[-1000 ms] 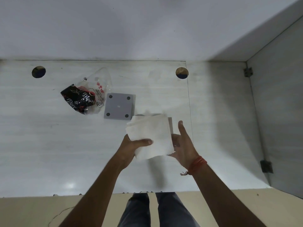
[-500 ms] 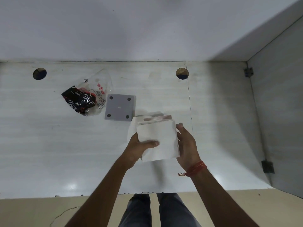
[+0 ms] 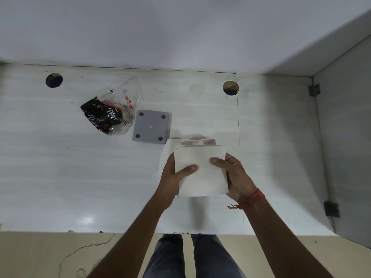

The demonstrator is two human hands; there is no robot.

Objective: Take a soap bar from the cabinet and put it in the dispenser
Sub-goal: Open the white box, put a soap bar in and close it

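White laminate forms the cabinet floor (image 3: 60,177), lit from the front, with a beige tiled floor (image 3: 40,253) nearest to us and our trouser legs (image 3: 192,257) below the hands.

Just past the front edge, we hold a white square box (image 3: 200,171) above the cabinet floor. Our left hand (image 3: 172,177) is closed on its left side, thumb laid across the top face. Our right hand (image 3: 236,177) is closed on its right side, thumb also on the top; a red thread (image 3: 251,199) circles that wrist. A pinkish edge (image 3: 198,141) shows at the far end of the box. We cannot tell whether this is the soap bar, nor whether the box is the dispenser or the soap's packaging.

Beyond the hands, a grey square plate (image 3: 151,127) with four dark dots lies flat. Just beside it on the left lies a crumpled soap wrapper (image 3: 108,115), black and clear plastic. Further back, two round holes (image 3: 54,80) pierce the cabinet floor near the rear wall (image 3: 180,33).

We judge the current step to be handling the box just lifted off the cabinet floor. The next move calls for opening the far end while one hand steadies the body, so nothing slides out.
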